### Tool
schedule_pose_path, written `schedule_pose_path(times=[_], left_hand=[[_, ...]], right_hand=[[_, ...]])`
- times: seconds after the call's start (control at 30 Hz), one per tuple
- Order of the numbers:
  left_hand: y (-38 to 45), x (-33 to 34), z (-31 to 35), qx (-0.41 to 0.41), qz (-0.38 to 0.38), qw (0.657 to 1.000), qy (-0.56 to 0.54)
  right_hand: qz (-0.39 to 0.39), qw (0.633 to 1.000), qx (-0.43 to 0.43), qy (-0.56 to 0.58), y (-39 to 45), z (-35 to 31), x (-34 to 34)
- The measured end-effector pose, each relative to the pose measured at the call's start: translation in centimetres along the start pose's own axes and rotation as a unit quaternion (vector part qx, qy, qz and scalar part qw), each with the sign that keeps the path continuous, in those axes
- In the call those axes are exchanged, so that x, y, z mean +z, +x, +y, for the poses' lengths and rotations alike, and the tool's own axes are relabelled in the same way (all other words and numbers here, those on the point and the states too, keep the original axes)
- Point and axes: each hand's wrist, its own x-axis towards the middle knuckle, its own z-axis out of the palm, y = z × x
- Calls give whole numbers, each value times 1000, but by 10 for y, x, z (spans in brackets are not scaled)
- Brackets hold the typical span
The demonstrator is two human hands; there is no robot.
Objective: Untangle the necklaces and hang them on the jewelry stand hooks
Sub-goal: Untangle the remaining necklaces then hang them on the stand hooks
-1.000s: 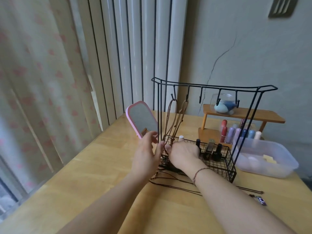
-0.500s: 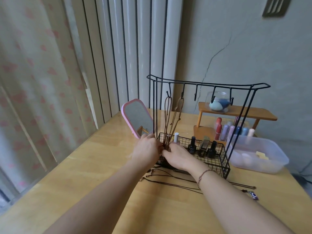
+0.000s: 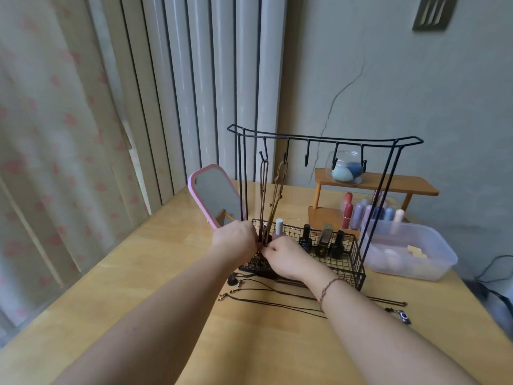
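Observation:
A black wire jewelry stand [image 3: 324, 139] with several hooks rises from a mesh basket [image 3: 347, 265] on the wooden table. A dark brown cord necklace [image 3: 263, 195] hangs from the leftmost hook, and a tan cord necklace [image 3: 279, 190] hangs from the second. My left hand [image 3: 236, 240] and my right hand [image 3: 283, 257] meet at the basket's front left corner, fingers curled and pinching the lower ends of the hanging cords. More dark cord necklaces [image 3: 266, 298] lie on the table in front of the basket.
A pink mirror [image 3: 213, 195] leans left of the stand. Nail polish bottles [image 3: 322, 241] stand in the basket. A clear plastic tub [image 3: 410, 251] and a wooden shelf [image 3: 374, 184] with a sponge jar sit to the right. A small pendant [image 3: 402, 316] lies at the right.
Both hands have drawn closer together at the bottom of the hanging cords, and the left hand's fingers have curled in. The view has shifted slightly.

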Motion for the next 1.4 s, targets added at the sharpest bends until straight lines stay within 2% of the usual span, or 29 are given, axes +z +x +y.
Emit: schedule_pose_path(times=[0.1, 0.23, 0.3, 0.37, 0.4, 0.47, 0.53, 0.6, 0.67, 0.73, 0.87, 1.0, 1.1, 1.23, 1.3, 1.4], left_hand=[[6, 1, -9, 9, -29, 999, -22], [-2, -4, -26, 104, -68, 989, -76], [-16, -7, -40, 142, -28, 982, -124], [-31, -3, -55, 118, 50, 973, -193], [-41, 2, -62, 104, 97, 965, -220], [-60, 12, -70, 128, 155, 953, -225], [-78, 23, -69, 220, 137, 946, -198], [-88, 33, -59, 320, 94, 931, -150], [-93, 41, -42, 362, 79, 920, -127], [-97, 46, -24, 350, 87, 923, -136], [-104, 52, 5, 261, 63, 954, -134], [-112, 55, 22, 194, 36, 974, -108], [-117, 58, 28, 167, 5, 983, -81], [-126, 58, 28, 231, 0, 968, -95], [-129, 53, 24, 256, -10, 947, -194], [-131, 33, 13, 219, -78, 919, -317]], right_hand=[[33, 999, 5, 17, 1, -1, 3], [49, 998, -37, -18, -17, 4, -1], [119, 989, -72, -54, -33, 14, -5], [223, 961, -158, -50, -56, 26, -9], [236, 949, -199, -57, -66, 34, -9], [166, 956, -217, -105, -86, 48, -5], [79, 968, -171, -167, -100, 60, 4], [79, 974, -113, -181, -107, 66, 11], [108, 980, -49, -158, -110, 64, 15], [123, 978, -1, -169, -109, 61, 22], [118, 967, 41, -222, -108, 50, 30], [111, 950, 36, -289, -110, 44, 35], [112, 969, 6, -219, -120, 45, 32], [123, 988, -32, -87, -128, 56, 24], [117, 991, -53, -31, -132, 63, 16], [128, 988, -82, -22, -141, 71, -5]])
